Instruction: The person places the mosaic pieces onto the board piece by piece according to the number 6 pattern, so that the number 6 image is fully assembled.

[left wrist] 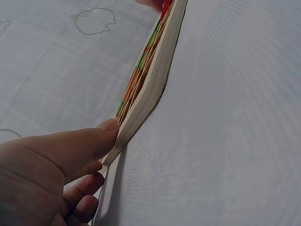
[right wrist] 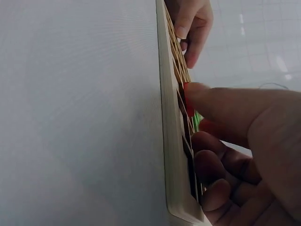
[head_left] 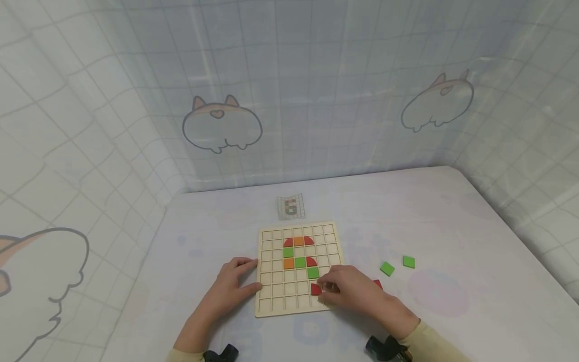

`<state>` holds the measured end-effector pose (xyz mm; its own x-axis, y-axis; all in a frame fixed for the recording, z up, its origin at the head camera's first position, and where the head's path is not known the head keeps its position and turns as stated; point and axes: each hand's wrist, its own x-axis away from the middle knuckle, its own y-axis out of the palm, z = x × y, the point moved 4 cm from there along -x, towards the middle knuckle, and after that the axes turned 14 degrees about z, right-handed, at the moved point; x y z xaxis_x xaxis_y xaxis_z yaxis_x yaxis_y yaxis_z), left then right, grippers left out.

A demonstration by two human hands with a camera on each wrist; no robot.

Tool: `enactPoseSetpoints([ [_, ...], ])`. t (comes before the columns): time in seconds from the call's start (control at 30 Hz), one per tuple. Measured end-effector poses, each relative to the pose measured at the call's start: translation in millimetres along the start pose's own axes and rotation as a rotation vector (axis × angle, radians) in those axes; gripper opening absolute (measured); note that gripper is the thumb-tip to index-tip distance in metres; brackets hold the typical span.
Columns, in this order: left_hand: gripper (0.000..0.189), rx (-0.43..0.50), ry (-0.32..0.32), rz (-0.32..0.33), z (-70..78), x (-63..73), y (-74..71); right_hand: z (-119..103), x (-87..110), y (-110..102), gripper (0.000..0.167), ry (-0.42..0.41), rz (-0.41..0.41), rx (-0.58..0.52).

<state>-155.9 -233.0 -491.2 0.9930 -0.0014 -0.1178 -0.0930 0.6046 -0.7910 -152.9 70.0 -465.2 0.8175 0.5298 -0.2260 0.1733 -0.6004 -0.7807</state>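
Black wrist cameras (head_left: 386, 348) were worn nearest, green tiles (head_left: 387, 269) were strewn right of the board (head_left: 277, 289), red piece (head_left: 315, 289) was pinched lower right by the right hand (head_left: 352, 288), left edge was touched by the loose-fingered left hand (head_left: 229, 287)

**Small curtained booth, kind of building unclear**

The place looks like a screened-off booth. Beyond the grid board (head_left: 270, 276), a pale, wrinkled, slightly shiny back curtain (head_left: 298, 141) hangs as a wall, printed with square lines and cartoon animals (head_left: 222, 128). Similar side curtains (head_left: 524, 201) close in to the board's left and right. Beneath the board spreads a white tabletop (head_left: 407, 216) with faint coloured prints. Black wrist-worn devices (head_left: 221, 353), on the board's near side, suggest a recording setup. Whether home, lab or office surrounds it cannot be told.
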Motion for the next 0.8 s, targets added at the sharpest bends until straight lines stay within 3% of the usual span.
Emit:
enactPoseSetpoints([
  [0.13, 0.066, 0.010, 0.007, 0.000, 0.3, 0.2, -0.4, -1.1, 0.6, 1.2, 0.029, -0.042, -0.013, -0.010],
  [0.4, 0.066, 0.007, 0.000, -0.002, 0.4, 0.5, 0.0, -5.3, 2.7, 4.5, 0.024, -0.270, -0.010, 0.011],
  [0.8, 0.067, 0.004, -0.006, -0.002, 0.5, 0.3, 0.6, -7.5, 4.0, 7.0, 0.027, -0.335, -0.016, 0.077],
])
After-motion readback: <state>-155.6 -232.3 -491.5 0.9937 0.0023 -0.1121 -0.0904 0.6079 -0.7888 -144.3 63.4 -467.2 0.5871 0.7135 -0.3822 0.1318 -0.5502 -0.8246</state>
